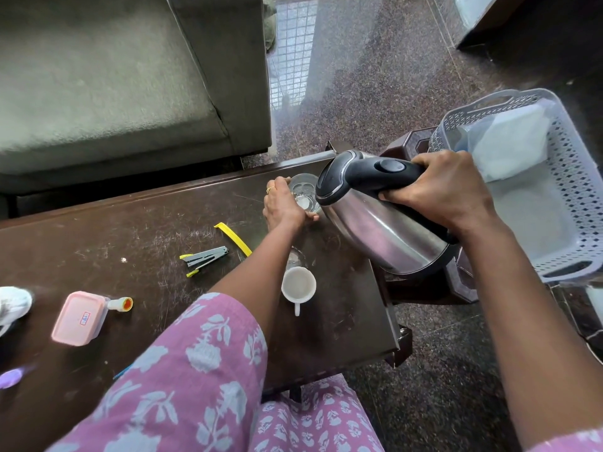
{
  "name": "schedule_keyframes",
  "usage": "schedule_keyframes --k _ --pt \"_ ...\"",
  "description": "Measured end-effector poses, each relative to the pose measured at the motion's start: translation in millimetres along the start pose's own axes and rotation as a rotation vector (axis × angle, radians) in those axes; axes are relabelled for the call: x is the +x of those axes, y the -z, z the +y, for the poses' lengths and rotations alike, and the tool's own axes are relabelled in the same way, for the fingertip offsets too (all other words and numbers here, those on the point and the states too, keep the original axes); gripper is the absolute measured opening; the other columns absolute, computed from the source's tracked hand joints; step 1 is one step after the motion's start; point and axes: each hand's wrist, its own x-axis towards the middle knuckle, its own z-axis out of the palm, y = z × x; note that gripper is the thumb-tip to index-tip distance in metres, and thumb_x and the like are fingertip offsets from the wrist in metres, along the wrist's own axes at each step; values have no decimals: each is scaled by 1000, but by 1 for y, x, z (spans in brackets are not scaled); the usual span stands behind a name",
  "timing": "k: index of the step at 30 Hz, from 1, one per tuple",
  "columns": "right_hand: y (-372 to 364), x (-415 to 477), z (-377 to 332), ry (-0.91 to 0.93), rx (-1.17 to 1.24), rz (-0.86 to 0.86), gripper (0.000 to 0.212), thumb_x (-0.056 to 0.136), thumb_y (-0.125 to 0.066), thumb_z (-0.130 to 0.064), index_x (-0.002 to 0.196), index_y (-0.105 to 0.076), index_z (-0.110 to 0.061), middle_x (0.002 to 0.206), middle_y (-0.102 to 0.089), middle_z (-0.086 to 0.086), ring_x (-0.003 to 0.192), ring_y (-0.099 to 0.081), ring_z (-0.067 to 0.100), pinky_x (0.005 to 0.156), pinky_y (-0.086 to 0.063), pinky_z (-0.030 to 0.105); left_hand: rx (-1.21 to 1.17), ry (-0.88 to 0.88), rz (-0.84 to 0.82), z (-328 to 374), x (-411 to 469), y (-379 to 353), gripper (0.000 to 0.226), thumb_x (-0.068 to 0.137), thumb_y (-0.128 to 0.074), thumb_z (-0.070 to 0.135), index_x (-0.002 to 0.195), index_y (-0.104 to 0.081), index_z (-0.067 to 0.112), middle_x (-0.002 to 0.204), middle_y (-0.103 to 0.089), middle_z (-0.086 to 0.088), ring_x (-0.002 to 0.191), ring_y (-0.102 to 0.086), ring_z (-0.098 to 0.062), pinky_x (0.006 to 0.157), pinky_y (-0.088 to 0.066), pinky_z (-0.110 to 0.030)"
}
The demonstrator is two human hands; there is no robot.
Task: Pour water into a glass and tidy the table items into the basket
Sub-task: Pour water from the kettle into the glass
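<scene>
The right grip (437, 190) clutches the tilted kettle (375, 230) by its handle; the left grip (282, 207) wraps the glass (301, 190) at the kettle's nine o'clock.

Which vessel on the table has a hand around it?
The clear glass beside the tilted kettle, held by the left hand; the white cup stands untouched, nearer the person.

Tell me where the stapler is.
In the head view, the stapler lies on the table, beside the yellow strip, left of the white cup.
</scene>
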Motion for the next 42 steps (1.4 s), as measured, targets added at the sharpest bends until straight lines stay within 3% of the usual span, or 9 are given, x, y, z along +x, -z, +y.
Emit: schedule_keyframes --k 12,18,24,42 --pt "4 0 0 -3 -4 -3 41 55 -74 -50 81 -71 -18 73 -69 13 80 -63 31 67 -48 34 77 48 21 3 0 -2 89 43 -92 33 117 -44 25 124 -47 1 112 -47 -27 88 -40 -38" --pt "5 -2 1 -4 -21 9 41 55 -75 -50 78 -70 -17 69 -66 12 76 -62 31 63 -40 28 146 45 22 1 -2 -1 90 45 -90 38 120 -42 29 127 -46 4 114 -45 -27 86 -38 -38" --pt "4 -5 3 -4 -25 -8 40 56 -74 -51 76 -69 -16 59 -51 3 74 -60 30 63 -39 27 100 -2 18 -7 -5 -1 90 51 -87 41 126 -40 31 131 -45 4 117 -44 -27 90 -37 -41" --pt "6 -6 10 49 -50 -9 38 57 -72 -52 69 -66 -17 56 -48 2 67 -57 29 60 -37 27 94 9 37 -8 -12 -3 94 55 -86 41 134 -34 39 136 -47 8 119 -44 -25 90 -36 -42"
